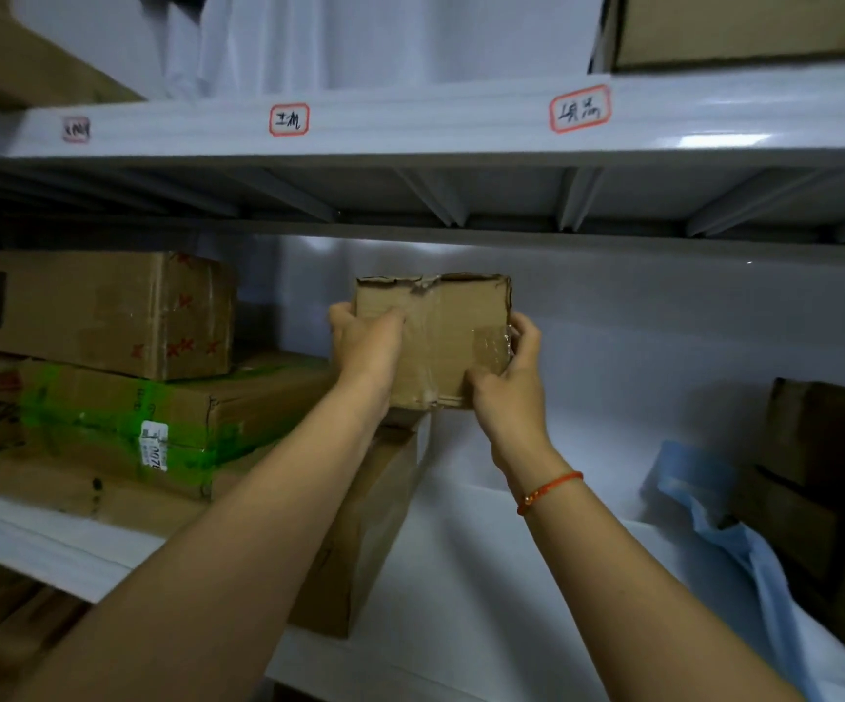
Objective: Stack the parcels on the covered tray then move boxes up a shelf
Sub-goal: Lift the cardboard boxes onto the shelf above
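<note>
A small brown cardboard box (443,336) with clear tape along its middle is held up in front of the white back wall of the middle shelf. My left hand (364,342) grips its left side, thumb across the front. My right hand (509,377) grips its lower right corner and wears a red bracelet at the wrist. The box hangs just above a long narrow carton (364,529) that lies on the white-covered shelf (486,575) under my left forearm. Whether the box touches that carton I cannot tell.
To the left are stacked cartons: one with red marks (106,311) on top of one with green tape (167,412). The upper shelf edge (410,124) carries red-framed labels, with boxes at its left and right. Dark cartons (825,473) and a blue sheet (714,514) sit at the right.
</note>
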